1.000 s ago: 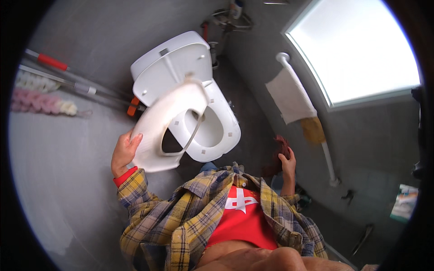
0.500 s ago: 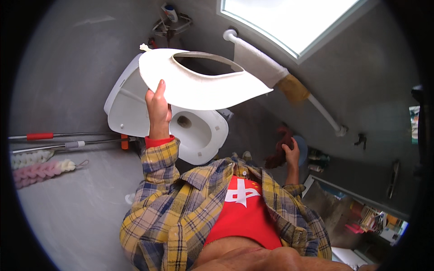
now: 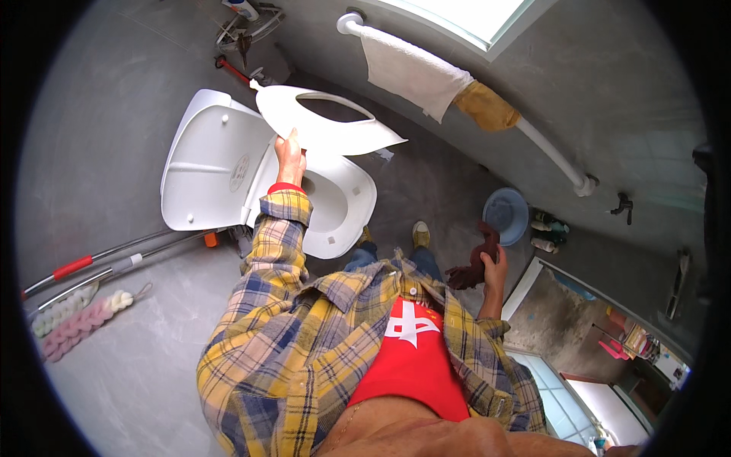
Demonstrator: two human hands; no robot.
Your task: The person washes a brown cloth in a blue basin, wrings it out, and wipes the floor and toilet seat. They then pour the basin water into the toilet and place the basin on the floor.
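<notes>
A white toilet seat pad with a large opening and a small tab at its far end is in my left hand. My fingers pinch its near edge and hold it tilted above the far side of the toilet bowl. The toilet lid stands raised to the left. At my right side, my right hand is closed on a limp, dark red cloth that hangs down near the blue basin.
A white towel and a brown cloth hang on a wall rail. Several bottles stand beside the basin. Mop poles and fluffy mop heads lie along the left. A doorway is at the right.
The seat pad in my left hand has moved lower, closer to the toilet. My right hand keeps the cloth. The view has shifted, showing more of the basin and raised lid.
</notes>
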